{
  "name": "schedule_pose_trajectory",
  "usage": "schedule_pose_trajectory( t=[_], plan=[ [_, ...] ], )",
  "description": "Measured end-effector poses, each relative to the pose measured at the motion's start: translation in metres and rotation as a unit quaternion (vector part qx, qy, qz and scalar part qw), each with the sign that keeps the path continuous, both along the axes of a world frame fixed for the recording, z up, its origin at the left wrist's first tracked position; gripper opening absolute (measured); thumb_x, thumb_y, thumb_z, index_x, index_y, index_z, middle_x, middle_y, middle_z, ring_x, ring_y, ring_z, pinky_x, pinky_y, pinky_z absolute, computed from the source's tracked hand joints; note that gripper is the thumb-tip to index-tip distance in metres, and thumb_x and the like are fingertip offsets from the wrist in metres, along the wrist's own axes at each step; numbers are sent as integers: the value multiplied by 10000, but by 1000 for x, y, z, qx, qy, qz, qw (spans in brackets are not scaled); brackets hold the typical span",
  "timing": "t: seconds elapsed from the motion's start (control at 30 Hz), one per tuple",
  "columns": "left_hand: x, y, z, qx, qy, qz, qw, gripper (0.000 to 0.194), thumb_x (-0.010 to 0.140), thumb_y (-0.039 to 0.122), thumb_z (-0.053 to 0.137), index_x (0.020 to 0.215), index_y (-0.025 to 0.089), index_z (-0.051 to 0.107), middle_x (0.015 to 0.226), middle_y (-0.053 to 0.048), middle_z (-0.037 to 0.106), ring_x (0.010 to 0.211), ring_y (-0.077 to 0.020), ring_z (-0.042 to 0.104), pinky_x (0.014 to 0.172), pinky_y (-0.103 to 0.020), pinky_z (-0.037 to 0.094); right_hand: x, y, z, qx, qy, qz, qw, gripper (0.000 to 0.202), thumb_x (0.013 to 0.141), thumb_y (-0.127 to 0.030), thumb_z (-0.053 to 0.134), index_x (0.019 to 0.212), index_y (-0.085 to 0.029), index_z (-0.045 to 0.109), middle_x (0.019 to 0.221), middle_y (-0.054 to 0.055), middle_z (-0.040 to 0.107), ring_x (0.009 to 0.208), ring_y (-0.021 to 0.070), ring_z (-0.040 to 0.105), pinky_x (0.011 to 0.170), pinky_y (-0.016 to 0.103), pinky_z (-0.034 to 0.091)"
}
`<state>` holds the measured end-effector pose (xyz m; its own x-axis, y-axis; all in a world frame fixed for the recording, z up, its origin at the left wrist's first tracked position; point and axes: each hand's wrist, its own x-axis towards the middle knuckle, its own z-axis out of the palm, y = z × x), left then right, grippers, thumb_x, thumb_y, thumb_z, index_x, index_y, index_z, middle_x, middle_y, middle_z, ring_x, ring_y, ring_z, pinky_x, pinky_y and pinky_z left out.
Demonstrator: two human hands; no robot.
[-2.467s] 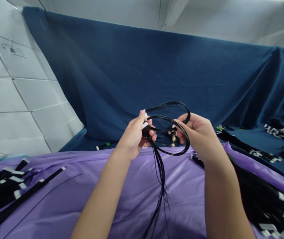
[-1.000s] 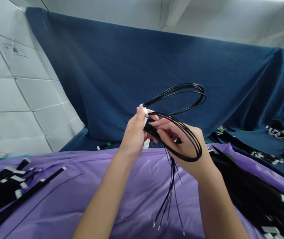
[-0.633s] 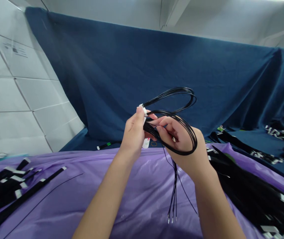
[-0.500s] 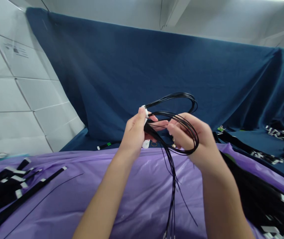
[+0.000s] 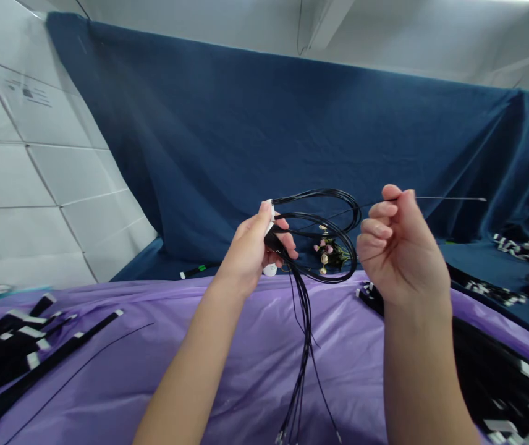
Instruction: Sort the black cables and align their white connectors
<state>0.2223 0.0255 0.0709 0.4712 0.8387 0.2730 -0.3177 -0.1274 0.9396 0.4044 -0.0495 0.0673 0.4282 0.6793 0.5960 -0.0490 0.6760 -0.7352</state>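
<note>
My left hand point(image 5: 248, 256) is closed round a looped bundle of thin black wires point(image 5: 305, 309). A white connector point(image 5: 271, 210) shows at its thumb. Two loops of the bundle reach out to the right, and the loose wire ends hang over the purple sheet. Off to the right and raised, my right hand point(image 5: 401, 253) pinches a single thin wire point(image 5: 450, 198) between thumb and fingertips. That wire's free end sticks out rightward, while its other side runs back toward the loops.
Purple sheeting point(image 5: 227, 371) covers the near surface. Black cables with white connectors lie in a left pile point(image 5: 9, 340) and a right pile point(image 5: 491, 371). Behind hang a blue cloth point(image 5: 246, 123) and, lower down, small artificial flowers point(image 5: 329, 250). White boxes point(image 5: 9, 179) stand stacked at left.
My right hand has moved right and up, away from the left hand, drawing out a single wire from the bundle. The left hand keeps its hold almost in place.
</note>
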Motion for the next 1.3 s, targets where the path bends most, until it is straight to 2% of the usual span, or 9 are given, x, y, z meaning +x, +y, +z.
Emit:
schedule_pose_trajectory(
  t=[0.1,0.2,0.27,0.37,0.43,0.57,0.7,1.0,1.3],
  plan=[
    [0,0,0,-2,-1,-2,1000,445,895,609,456,815,176,515,564,11,551,502,-107,588,404,-177,338,8,7,-4,76,-40,-62,994,332,941,-560,427,1030,-322,641,765,6,530,605,123,510,546,245,457],
    [0,1,-1,-3,1,-4,1000,448,888,615,462,818,176,519,569,12,546,513,-110,589,405,-178,333,6,3,-1,122,-6,-99,988,344,943,-580,410,1081,-366,642,807,11,535,689,138,557,644,269,495],
    [1,2,-2,-4,7,-9,1000,454,882,622,466,815,176,522,561,10,541,519,-118,591,403,-182,335,-1,-4,3,125,20,-72,989,305,931,-565,464,1059,-373,664,762,1,503,591,111,492,564,239,469],
    [2,3,-4,-4,25,-20,999,460,867,630,487,810,176,532,538,14,519,518,-127,593,404,-183,341,-10,-14,6,133,18,-12,991,181,882,-494,601,937,-352,700,650,-43,418,414,59,272,355,203,290],
    [1,4,-4,-3,40,-31,999,469,859,641,490,811,177,538,535,19,504,515,-127,592,406,-182,343,-16,-17,4,142,-1,-38,989,80,812,-387,706,820,-307,705,592,-59,441,374,47,264,321,208,217],
    [-3,3,-4,21,75,-63,995,467,857,642,489,826,179,542,549,22,493,521,-130,591,421,-185,348,-24,-23,1,90,-171,-163,968,54,724,-202,766,717,-227,718,563,-20,573,453,88,439,411,240,305],
    [-5,1,-4,41,96,-91,990,439,863,619,497,830,184,536,554,26,490,530,-138,598,429,-191,342,-28,-28,3,0,-320,-228,919,32,760,-204,729,731,-199,716,627,7,626,527,105,483,487,265,359],
    [-5,0,-2,32,91,-103,990,439,872,603,493,764,178,524,537,28,471,523,-140,596,435,-200,344,-26,-26,0,-7,-334,-275,901,28,761,-197,707,736,-189,714,612,3,615,532,104,507,486,246,388],
    [-5,-2,-1,38,90,-114,989,432,876,592,495,762,176,525,529,29,472,511,-136,583,448,-207,348,-26,-24,-1,1,-338,-284,897,31,768,-199,703,744,-191,722,619,6,623,529,105,521,487,244,400]
  ],
)
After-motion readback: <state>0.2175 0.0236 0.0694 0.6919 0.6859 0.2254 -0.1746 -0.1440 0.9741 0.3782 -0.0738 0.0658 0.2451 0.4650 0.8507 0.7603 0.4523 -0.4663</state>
